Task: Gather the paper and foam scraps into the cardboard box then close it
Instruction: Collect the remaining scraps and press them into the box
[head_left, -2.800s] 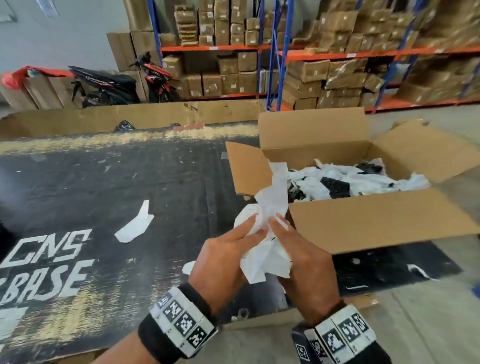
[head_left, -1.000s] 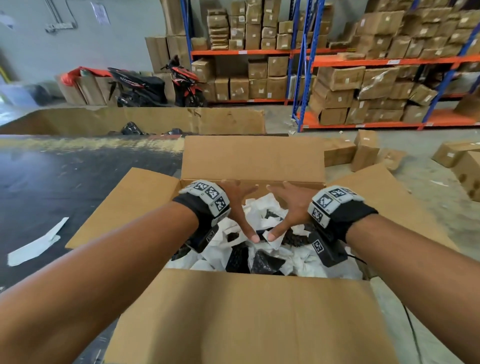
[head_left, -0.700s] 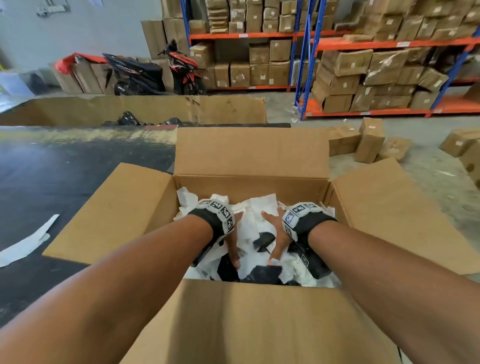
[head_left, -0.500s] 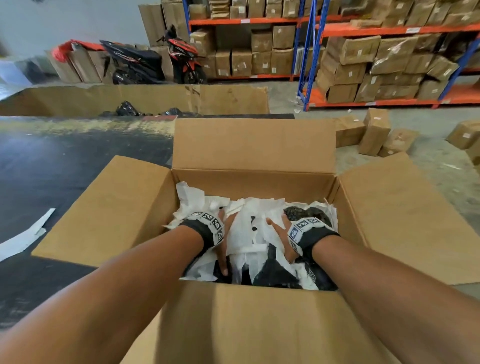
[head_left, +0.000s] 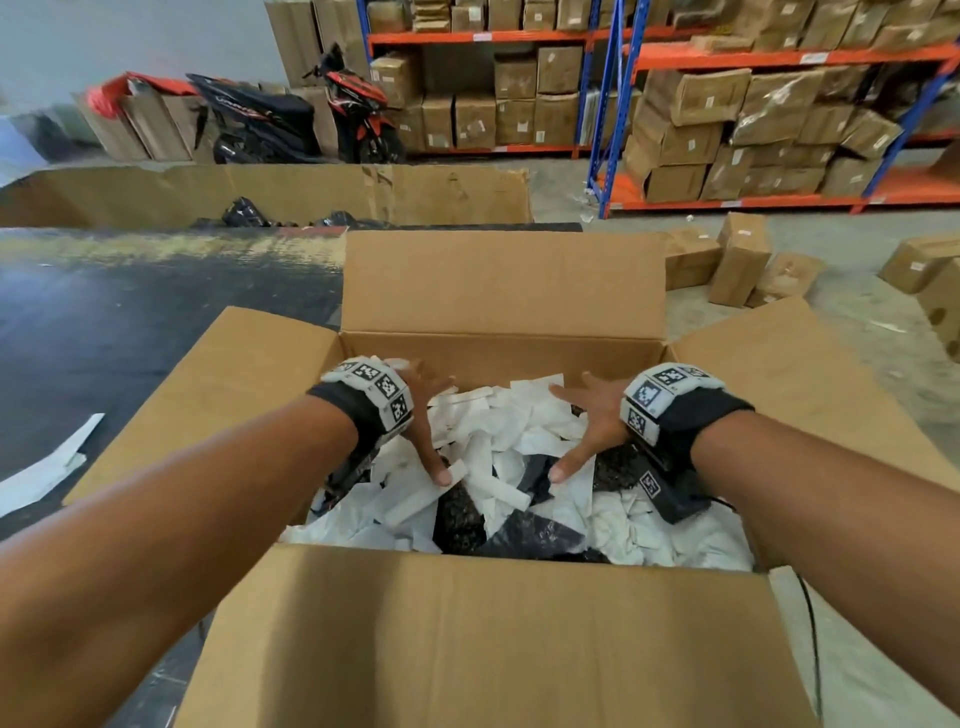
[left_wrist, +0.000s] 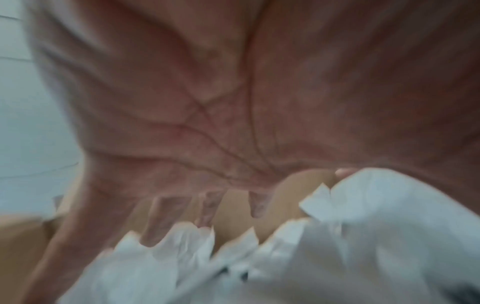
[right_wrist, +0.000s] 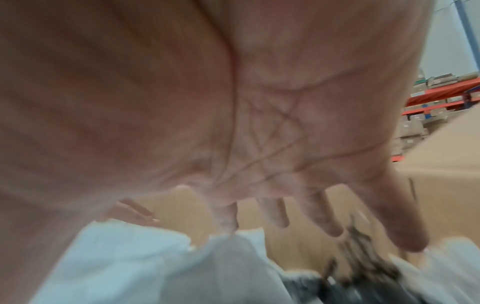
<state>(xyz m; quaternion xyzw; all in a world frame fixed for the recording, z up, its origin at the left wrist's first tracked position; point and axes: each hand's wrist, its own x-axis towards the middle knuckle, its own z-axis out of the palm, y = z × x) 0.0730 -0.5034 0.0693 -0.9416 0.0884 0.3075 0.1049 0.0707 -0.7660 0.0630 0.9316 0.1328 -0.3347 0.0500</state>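
The cardboard box (head_left: 498, 639) stands before me with all its flaps spread outward. White paper scraps (head_left: 511, 434) and black foam pieces (head_left: 460, 514) fill it. My left hand (head_left: 428, 415) and right hand (head_left: 592, 423) hover over the pile with fingers spread straight, thumbs pointing toward me, holding nothing. In the left wrist view the palm (left_wrist: 233, 102) faces white paper (left_wrist: 363, 236) below. The right wrist view shows the spread fingers (right_wrist: 319, 214) above white paper (right_wrist: 130, 263) and dark foam (right_wrist: 363, 257). One white paper scrap (head_left: 47, 467) lies on the black mat at the left.
A black mat (head_left: 130, 332) covers the floor left of the box. Small cardboard boxes (head_left: 737, 265) sit on the concrete at the right. Behind stand a low cardboard wall (head_left: 291, 192), a parked motorbike (head_left: 291, 119) and shelving racks (head_left: 727, 104) full of cartons.
Both hands carried a paper wad to the box and pressed down into the scraps. They have now lifted and spread apart toward the box's sides, empty.
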